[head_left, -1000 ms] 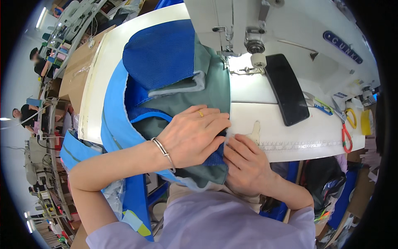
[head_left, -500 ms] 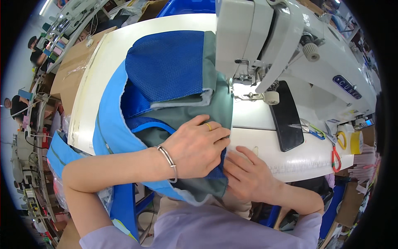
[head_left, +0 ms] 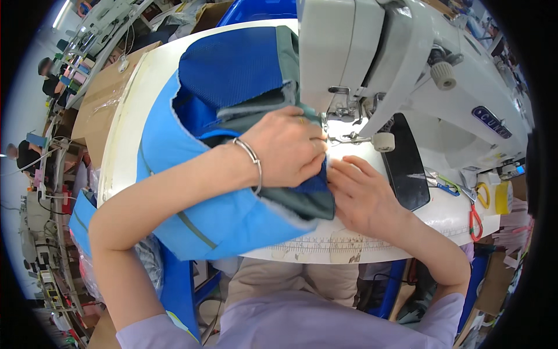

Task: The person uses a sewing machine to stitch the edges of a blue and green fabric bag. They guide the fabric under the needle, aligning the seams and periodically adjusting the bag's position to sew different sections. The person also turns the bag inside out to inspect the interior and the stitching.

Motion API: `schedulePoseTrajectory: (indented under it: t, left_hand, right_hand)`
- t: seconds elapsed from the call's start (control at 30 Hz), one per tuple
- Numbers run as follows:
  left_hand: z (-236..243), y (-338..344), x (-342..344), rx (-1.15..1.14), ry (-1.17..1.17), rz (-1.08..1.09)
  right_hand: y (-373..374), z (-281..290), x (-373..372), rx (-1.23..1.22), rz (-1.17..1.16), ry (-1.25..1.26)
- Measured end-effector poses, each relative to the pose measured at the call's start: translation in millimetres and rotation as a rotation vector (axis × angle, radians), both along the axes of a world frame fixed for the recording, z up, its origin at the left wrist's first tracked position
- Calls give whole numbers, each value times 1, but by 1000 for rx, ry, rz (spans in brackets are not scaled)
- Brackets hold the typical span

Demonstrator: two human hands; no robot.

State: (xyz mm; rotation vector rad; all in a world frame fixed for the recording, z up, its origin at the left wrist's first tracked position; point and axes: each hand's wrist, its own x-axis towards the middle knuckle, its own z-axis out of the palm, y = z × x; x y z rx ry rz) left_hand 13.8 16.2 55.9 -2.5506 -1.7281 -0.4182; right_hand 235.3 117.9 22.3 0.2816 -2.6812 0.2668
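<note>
A fabric piece in light blue [head_left: 163, 145], dark blue mesh [head_left: 232, 64] and grey-green lies on the white sewing table. My left hand [head_left: 282, 148], with a ring and a silver bracelet on its wrist, presses over it, fingers curled onto its right edge just beside the lit presser foot [head_left: 337, 141] of the white sewing machine [head_left: 337, 46]. My right hand [head_left: 363, 195] is just to the right and lower, fingers bent on the same edge, gripping it. The left hand's fingertips and the needle are partly hidden.
A black phone [head_left: 407, 192] lies under the machine arm, with scissors [head_left: 475, 227] and a yellow spool [head_left: 503, 200] to the right. The table [head_left: 125, 125] has a printed ruler along its front. Cardboard [head_left: 99, 116] is at left; a co-worker [head_left: 49, 81] sits beyond; a blue bin [head_left: 256, 11] is behind.
Both hands have moved upward with the fabric, toward the presser foot. The light blue part has swung forward over the table's front edge, and the folds under my left hand have bunched up.
</note>
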Motion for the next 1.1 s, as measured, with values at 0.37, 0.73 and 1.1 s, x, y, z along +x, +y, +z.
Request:
schedulePoseTrajectory:
  t: [0.37,0.73,1.1]
  left_hand:
    - [77,-98,-37,-182,162,490]
    - [85,-205,67,479,117,11]
    - [-13,-181,-8,-683,-1513,735]
  right_hand:
    - [-18,24,11,-163,-95,313]
    - [-102,58,-59,-340,15,48]
    - [-127,43,14,-368,200,375]
